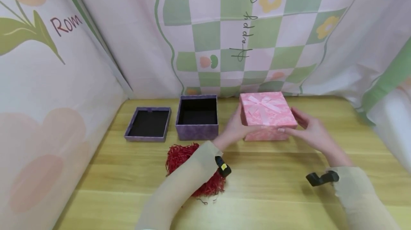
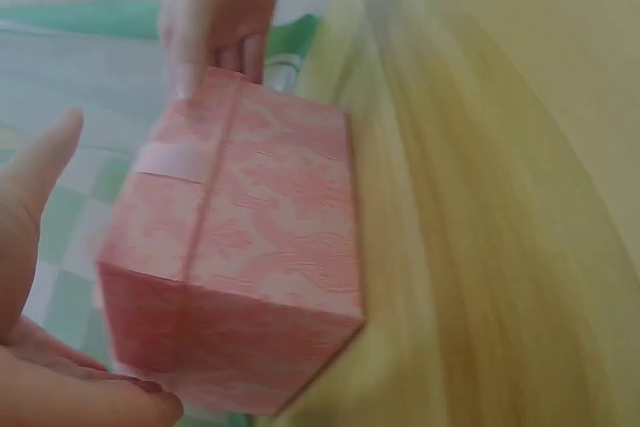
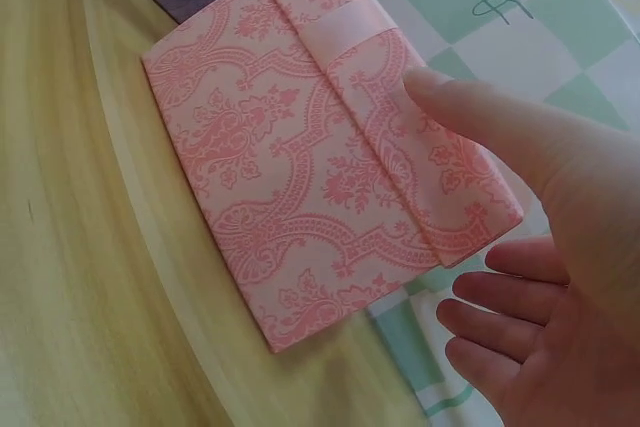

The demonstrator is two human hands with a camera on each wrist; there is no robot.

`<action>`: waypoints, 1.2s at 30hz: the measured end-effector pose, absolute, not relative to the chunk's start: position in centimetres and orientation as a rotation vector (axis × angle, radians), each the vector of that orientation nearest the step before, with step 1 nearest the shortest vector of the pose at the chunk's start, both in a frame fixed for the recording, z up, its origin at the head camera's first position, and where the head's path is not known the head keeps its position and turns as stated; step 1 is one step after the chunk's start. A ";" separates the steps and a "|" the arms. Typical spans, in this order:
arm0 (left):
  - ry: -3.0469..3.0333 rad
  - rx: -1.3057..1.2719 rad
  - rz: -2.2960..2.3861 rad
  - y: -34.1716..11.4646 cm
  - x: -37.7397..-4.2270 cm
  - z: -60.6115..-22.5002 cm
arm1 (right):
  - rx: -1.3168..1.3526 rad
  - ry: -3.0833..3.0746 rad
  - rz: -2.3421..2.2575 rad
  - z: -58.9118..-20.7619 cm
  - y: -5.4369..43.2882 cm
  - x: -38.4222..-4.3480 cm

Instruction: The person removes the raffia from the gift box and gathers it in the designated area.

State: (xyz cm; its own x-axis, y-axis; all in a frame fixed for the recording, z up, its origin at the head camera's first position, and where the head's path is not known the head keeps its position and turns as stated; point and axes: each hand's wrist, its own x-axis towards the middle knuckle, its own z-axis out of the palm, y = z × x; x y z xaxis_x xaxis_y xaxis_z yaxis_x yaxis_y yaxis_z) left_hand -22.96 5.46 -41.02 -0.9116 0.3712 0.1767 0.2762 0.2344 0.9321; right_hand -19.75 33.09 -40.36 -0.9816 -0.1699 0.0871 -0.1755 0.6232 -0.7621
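A pink patterned gift box (image 1: 267, 136) stands on the table with its lid on. The lid (image 1: 273, 105) carries a pale pink ribbon bow. My left hand (image 1: 234, 129) is at the box's left side; in the left wrist view its fingertips (image 2: 155, 402) are right at that side, while the thumb is stretched out apart from the box. At the right front corner is my right hand (image 1: 313, 133). Its thumb (image 3: 440, 92) touches the lid's edge in the right wrist view, and the other fingers extend loosely beside the box's right side.
Left of the pink box sits a lidless purple box (image 1: 197, 132) with a black interior. Its purple lid (image 1: 146, 139) lies upturned farther left. A heap of red shredded paper (image 1: 179, 155) is partly under my left forearm. A checkered curtain (image 1: 205, 5) hangs behind the wooden table (image 1: 257, 194).
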 end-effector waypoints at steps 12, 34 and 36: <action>2.433 0.549 1.788 6.3 -23.5 -42.6 | 0.257 -2.841 1.387 -40.8 33.1 -20.5; 2.443 0.563 1.824 6.7 -23.6 -42.8 | 0.249 -2.783 1.427 -41.2 32.7 -20.8; 2.447 0.576 1.830 6.7 -23.6 -42.8 | 0.252 -2.782 1.438 -41.1 32.6 -20.8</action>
State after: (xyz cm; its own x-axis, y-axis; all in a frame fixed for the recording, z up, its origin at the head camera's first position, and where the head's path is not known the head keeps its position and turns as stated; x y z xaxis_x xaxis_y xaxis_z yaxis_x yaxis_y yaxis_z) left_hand -23.62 6.65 -42.79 -0.9308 0.3107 0.1923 0.2724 0.2390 0.9320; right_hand -20.81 32.60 -41.12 -0.9871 -0.1421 0.0732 -0.1419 0.5683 -0.8105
